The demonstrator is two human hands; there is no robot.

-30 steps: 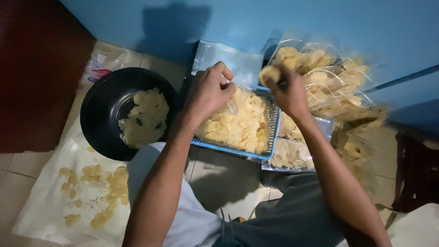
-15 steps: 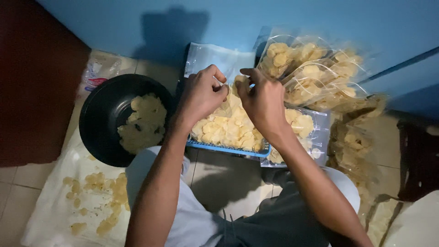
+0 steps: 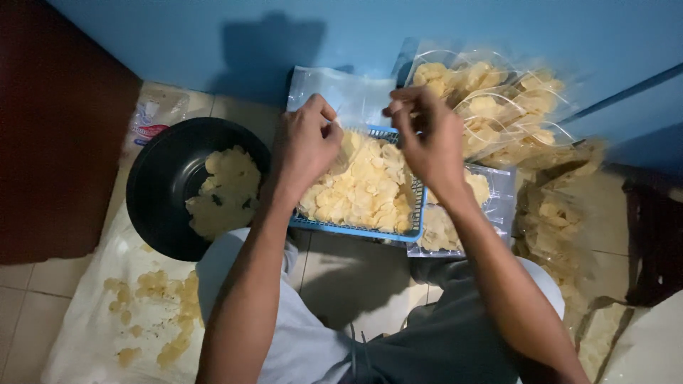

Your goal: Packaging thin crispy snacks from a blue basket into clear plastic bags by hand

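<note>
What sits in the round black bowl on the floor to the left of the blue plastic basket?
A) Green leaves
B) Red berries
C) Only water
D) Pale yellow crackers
D: the round black bowl holds a heap of pale yellow crackers, the same kind that fills the blue plastic basket under the person's hands.

Pale tiled floor (image 3: pixel 28 284) lying under everything, a black bowl (image 3: pixel 160 192) of chips sitting on it, a blue basket (image 3: pixel 356 231) of yellow chips sitting beside the bowl, clear bags of chips (image 3: pixel 498 107) leaning by the blue wall, a white sheet (image 3: pixel 92 327) with loose chips lying at the left
</note>
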